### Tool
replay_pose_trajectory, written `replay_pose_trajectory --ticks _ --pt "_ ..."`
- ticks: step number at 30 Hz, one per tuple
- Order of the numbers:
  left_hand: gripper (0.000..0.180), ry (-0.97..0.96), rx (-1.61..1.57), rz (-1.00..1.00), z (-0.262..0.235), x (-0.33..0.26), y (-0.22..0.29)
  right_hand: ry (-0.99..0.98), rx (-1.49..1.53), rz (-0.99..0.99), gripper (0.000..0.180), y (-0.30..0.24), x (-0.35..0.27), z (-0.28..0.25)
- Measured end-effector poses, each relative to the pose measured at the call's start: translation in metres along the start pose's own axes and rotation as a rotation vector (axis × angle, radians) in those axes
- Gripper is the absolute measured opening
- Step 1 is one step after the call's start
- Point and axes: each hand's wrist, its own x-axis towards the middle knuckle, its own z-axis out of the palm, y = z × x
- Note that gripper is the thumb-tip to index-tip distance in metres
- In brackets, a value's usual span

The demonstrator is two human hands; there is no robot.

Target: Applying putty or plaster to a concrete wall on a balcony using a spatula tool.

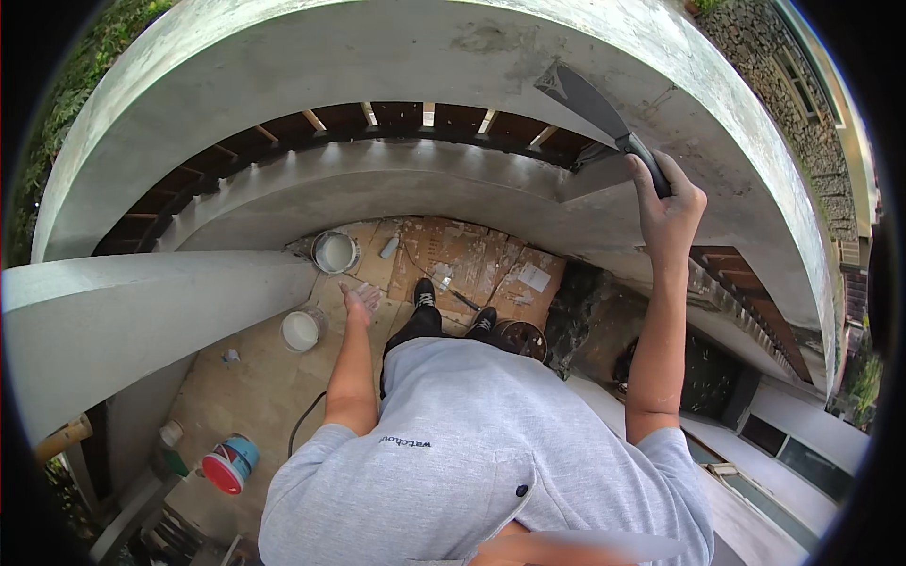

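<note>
Right hand [672, 203]: raised, fingers closed around the dark handle [649, 165] of a putty knife [590, 106]. The knife is in front of the grey wall [377, 61], blade slanting up and to the left, pale residue near its tip; contact between blade and wall cannot be confirmed. Left hand [360, 300]: lowered, fingers open, whitish marks on the skin. Two buckets of pale material, one farther forward [355, 249] and one to the left [322, 326], are near it. Cardboard [444, 253] lies by the shoes [425, 293]
</note>
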Motion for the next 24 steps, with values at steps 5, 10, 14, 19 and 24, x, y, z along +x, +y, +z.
replay_pose_trajectory --ticks 5,10,14,19,24 --pt "0.094 0.03 -0.002 -0.062 -0.034 0.018 -0.007 -0.099 -0.063 -0.064 0.02 -0.048 0.006 0.014" --pt "0.099 0.035 -0.003 -0.072 -0.046 0.036 0.008 -0.015 -0.133 0.021 0.022 -0.042 0.009 0.001" --pt "0.099 0.031 0.017 -0.098 -0.047 0.048 0.023 -0.05 -0.137 -0.012 0.023 -0.052 0.009 -0.003" --pt "0.093 -0.019 0.062 -0.072 -0.019 0.062 0.04 -0.143 -0.112 -0.104 0.022 -0.086 0.031 0.03" --pt "0.095 -0.103 0.06 -0.026 0.006 0.054 0.051 -0.037 -0.026 0.029 0.021 -0.088 0.02 0.027"
